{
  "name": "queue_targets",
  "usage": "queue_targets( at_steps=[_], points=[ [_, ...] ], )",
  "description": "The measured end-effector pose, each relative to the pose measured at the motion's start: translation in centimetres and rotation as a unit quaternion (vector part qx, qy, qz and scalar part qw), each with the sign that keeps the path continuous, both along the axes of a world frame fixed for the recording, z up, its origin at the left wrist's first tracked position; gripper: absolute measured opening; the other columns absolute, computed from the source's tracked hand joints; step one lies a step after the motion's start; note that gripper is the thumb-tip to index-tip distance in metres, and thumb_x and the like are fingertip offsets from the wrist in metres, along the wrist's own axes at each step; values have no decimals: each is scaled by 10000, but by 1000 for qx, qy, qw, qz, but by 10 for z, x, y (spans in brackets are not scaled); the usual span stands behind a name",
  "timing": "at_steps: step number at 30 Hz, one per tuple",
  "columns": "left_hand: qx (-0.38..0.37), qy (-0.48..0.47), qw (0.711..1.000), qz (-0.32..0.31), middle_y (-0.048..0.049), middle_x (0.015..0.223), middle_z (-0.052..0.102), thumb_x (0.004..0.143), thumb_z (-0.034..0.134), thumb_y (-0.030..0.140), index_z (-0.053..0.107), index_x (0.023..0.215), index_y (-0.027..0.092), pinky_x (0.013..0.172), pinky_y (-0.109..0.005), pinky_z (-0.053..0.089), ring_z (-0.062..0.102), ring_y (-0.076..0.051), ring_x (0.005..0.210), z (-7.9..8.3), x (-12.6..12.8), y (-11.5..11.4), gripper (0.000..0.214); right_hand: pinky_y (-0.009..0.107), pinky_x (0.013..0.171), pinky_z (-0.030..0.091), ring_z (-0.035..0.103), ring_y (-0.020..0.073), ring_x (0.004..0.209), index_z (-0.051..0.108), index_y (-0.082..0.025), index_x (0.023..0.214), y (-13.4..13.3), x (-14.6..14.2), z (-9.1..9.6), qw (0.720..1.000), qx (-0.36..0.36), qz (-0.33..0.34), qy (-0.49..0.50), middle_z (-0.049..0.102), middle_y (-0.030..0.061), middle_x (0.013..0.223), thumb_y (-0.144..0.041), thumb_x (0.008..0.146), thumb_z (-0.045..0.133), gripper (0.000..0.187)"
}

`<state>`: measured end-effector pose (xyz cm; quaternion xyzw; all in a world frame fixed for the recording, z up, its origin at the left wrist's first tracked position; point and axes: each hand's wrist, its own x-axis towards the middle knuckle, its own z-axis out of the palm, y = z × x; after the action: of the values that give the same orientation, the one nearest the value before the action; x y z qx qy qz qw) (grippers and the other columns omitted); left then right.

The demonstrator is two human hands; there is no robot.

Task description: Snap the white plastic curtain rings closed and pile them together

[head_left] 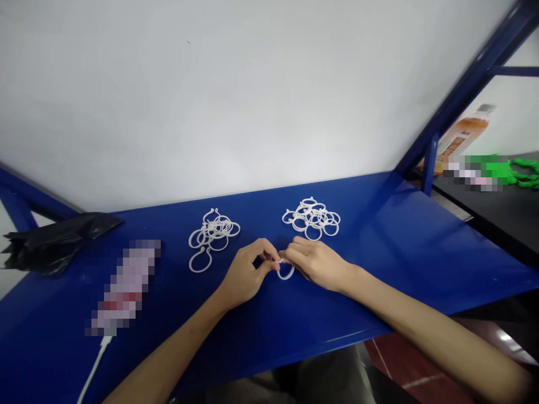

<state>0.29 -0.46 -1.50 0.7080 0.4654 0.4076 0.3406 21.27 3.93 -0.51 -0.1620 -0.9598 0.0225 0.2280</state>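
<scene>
Near the bench's (379,235) middle, your left hand (246,272) and right hand (318,261) both pinch one white ring (286,273); uneven finger pressure could spring it toward the near edge.

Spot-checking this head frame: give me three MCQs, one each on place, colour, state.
1. Where is the black bag? A far left of table B between the ring piles C under the right hand
2. Table colour? A green B blue C red
3. The single ring between the hands is: A untouched B in a pile C pinched by both hands

A: the black bag lies at the table's left end.
B: the table is blue.
C: the left hand and right hand both grip the ring.
</scene>
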Motion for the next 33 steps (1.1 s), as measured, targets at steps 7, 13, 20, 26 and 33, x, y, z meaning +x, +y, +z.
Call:
queue_targets(
  at_steps=[7,13,20,26,33],
  points=[
    [57,50,997,5,26,794,636,881,604,150,601,806,214,724,-273,472,587,-130,725,3,2,1,98,280,609,384,463,172,696,616,-127,908,2,-1,-1,999,40,1,-6,602,60,764,-129,1046,324,323],
    [206,325,918,100,-86,1052,652,933,604,367,632,1100,211,942,-457,451,576,-286,1023,3,-15,16,230,284,732,481,603,178,820,669,-161,1115,33,21,3,990,-23,-91,106,676,80,911,-236,1028,458,239],
    [192,469,836,209,-157,1124,612,915,552,296,684,1004,185,843,-504,443,514,-358,1028,0,-58,28,194,336,761,501,633,211,787,760,-153,942,95,93,-2,891,-74,-416,169,680,108,918,-210,908,556,214],
    [195,501,822,187,-132,1099,642,932,520,244,692,900,196,811,-467,442,513,-336,1012,1,-60,28,182,278,714,496,649,162,694,744,-172,873,104,102,-12,862,-222,-420,177,742,37,791,-234,797,674,121],
    [253,420,856,162,-86,1070,663,952,549,248,679,932,212,878,-450,423,520,-290,1018,3,-38,20,136,287,748,496,689,178,775,771,-187,872,102,92,-13,873,-228,-401,158,775,46,848,-261,846,645,149]
  ],
)
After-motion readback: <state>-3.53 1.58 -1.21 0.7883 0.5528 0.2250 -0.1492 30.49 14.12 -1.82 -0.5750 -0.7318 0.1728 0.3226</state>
